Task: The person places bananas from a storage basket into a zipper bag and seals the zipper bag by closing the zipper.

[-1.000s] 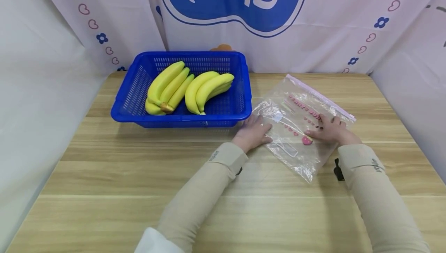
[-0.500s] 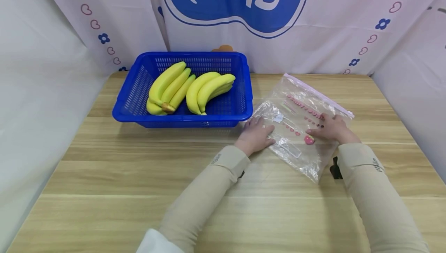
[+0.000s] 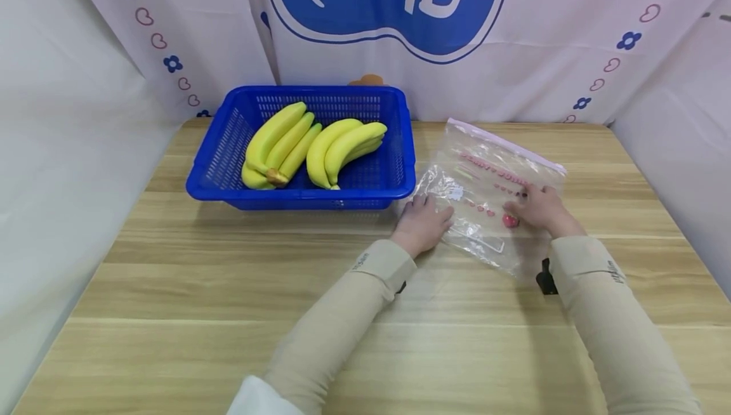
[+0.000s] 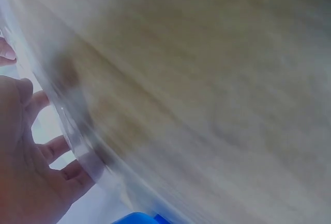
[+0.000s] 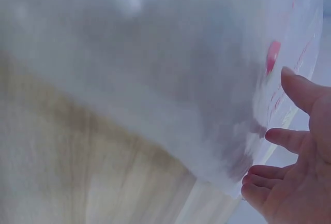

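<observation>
A clear zip bag (image 3: 474, 190) with pink lettering, small hearts and a pink zip strip (image 3: 508, 144) along its far edge lies on the wooden table. My left hand (image 3: 421, 224) rests at the bag's left edge, palm down, fingers spread. On the bag's right part, beside a printed strawberry, lies my right hand (image 3: 545, 210), its fingers apart. The left wrist view has the left hand's fingers (image 4: 54, 149) loosely bent against the film. In the right wrist view the fingertips (image 5: 253, 177) of the right hand touch the plastic, with the thumb standing off from the other fingers.
A blue plastic basket (image 3: 311, 195) stands at the back left of the table (image 3: 188, 313), just left of the bag. Two bunches of bananas (image 3: 280, 145) lie inside it. A printed white curtain (image 3: 548, 72) hangs behind the table, and white cloth flanks both sides.
The bag has turned slightly: its zip edge has shifted left and its near corner has moved away from me. My left hand has edged right, and my right hand slightly left and farther away.
</observation>
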The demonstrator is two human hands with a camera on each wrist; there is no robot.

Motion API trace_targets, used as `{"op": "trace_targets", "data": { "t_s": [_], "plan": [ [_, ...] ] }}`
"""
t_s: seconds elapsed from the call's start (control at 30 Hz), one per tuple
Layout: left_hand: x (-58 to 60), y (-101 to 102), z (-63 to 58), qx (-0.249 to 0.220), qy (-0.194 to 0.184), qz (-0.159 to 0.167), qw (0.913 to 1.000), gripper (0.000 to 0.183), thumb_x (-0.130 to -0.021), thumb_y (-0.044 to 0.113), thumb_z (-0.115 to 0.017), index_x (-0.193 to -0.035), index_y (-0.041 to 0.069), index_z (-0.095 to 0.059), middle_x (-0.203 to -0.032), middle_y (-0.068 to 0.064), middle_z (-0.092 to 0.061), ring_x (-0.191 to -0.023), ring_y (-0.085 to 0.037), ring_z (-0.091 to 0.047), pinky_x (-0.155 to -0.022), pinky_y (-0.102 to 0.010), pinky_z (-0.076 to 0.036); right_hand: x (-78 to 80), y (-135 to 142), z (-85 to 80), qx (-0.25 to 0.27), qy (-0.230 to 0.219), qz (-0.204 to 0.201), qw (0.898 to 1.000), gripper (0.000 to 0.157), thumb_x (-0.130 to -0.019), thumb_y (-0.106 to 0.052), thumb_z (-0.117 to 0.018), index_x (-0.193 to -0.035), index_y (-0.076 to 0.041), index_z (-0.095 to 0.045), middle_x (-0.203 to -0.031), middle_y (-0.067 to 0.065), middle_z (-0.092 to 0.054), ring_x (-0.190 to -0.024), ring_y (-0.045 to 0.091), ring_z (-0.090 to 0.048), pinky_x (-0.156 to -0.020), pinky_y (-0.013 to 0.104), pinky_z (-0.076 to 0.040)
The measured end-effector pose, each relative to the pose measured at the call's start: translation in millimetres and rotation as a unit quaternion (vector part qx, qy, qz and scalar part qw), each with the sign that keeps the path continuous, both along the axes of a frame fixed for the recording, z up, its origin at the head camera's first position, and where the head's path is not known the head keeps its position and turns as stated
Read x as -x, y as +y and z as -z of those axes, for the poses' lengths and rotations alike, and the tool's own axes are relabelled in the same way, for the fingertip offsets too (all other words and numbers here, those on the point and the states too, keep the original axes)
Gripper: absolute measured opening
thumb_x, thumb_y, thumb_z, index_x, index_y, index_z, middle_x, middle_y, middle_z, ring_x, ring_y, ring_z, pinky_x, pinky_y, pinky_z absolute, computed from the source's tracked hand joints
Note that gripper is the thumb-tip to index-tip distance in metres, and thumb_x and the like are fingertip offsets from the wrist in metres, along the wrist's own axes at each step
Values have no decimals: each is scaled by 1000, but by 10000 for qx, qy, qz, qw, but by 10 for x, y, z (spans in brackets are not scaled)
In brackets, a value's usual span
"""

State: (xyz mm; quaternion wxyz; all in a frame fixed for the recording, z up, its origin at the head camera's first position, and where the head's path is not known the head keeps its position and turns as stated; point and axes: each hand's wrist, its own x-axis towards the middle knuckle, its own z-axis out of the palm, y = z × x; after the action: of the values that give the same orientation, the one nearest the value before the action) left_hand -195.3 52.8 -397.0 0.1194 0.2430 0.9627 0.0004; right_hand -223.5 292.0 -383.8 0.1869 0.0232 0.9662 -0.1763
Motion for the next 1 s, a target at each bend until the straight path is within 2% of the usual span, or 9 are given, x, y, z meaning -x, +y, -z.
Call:
{"op": "trace_targets", "data": {
  "t_s": [0.17,0.27,0.4,0.53,0.6,0.67,0.8,0.87,1.0],
  "plan": [
    [-5,-1,-10,125,19,-18,9999,46,-103,45,-30,-147,33,-35,-146,-11,-40,-132,-31,-39,-104,-41,-41,1,-93,10,-165,53,9,9998,75,-96,-37,-46,-139,20,-22,-135,53,-20,-126,61,-23,-108,67,-25],
    [-5,8,-4,184,93,-21,9998,48,-101,49,-33,-147,34,-35,-143,-10,-41,-131,-30,-40,-103,-40,-41,-7,-162,3,-292,61,22,9996,71,-97,-37,-45,-135,20,-30,-131,51,-27,-123,60,-27,-106,67,-27],
    [-7,24,16,274,184,-13,9995,51,-99,54,-34,-146,34,-36,-141,-9,-43,-129,-28,-41,-100,-39,-43,-24,-232,6,-324,20,159,9993,59,-97,-38,-46,-110,20,-48,-121,48,-35,-113,57,-33,-100,65,-32],
    [-9,39,39,378,255,-19,9990,53,-98,56,-34,-146,36,-34,-140,-8,-43,-129,-27,-42,-100,-39,-43,-55,-265,29,-459,-22,226,9987,56,-96,-46,-47,-84,9,-53,-112,44,-44,-104,53,-41,-94,61,-37],
    [-11,42,46,422,273,-11,9987,53,-98,57,-34,-147,36,-33,-140,-8,-43,-129,-26,-42,-100,-38,-43,-72,-273,41,-492,-53,240,9985,60,-96,-48,-47,-88,11,-51,-115,46,-42,-106,55,-41,-96,62,-36],
    [-14,43,48,436,268,2,9987,54,-98,57,-33,-148,36,-32,-140,-8,-43,-129,-26,-42,-100,-38,-43,-86,-279,53,-478,-146,306,9983,67,-96,-50,-45,-101,17,-47,-120,50,-37,-111,58,-38,-99,63,-35],
    [-14,40,50,399,254,7,9989,54,-98,57,-34,-148,37,-31,-140,-9,-42,-128,-26,-41,-100,-38,-42,-93,-288,67,-327,-393,486,9975,82,-97,-51,-41,-130,23,-24,-131,54,-17,-123,63,-24,-106,67,-27],
    [-5,38,53,350,239,-5,9991,54,-98,57,-34,-148,37,-31,-140,-9,-42,-129,-26,-41,-101,-38,-42,-90,-290,65,-304,-489,518,9970,87,-97,-52,-40,-134,23,-18,-133,54,-12,-125,64,-20,-106,69,-25],
    [21,28,61,146,137,-55,9998,50,-100,54,-31,-147,38,-33,-141,-10,-41,-131,-28,-39,-103,-40,-41,-76,-286,61,-351,-592,517,9963,87,-97,-53,-39,-134,23,-16,-133,54,-11,-126,64,-19,-107,68,-25]
  ]
}}
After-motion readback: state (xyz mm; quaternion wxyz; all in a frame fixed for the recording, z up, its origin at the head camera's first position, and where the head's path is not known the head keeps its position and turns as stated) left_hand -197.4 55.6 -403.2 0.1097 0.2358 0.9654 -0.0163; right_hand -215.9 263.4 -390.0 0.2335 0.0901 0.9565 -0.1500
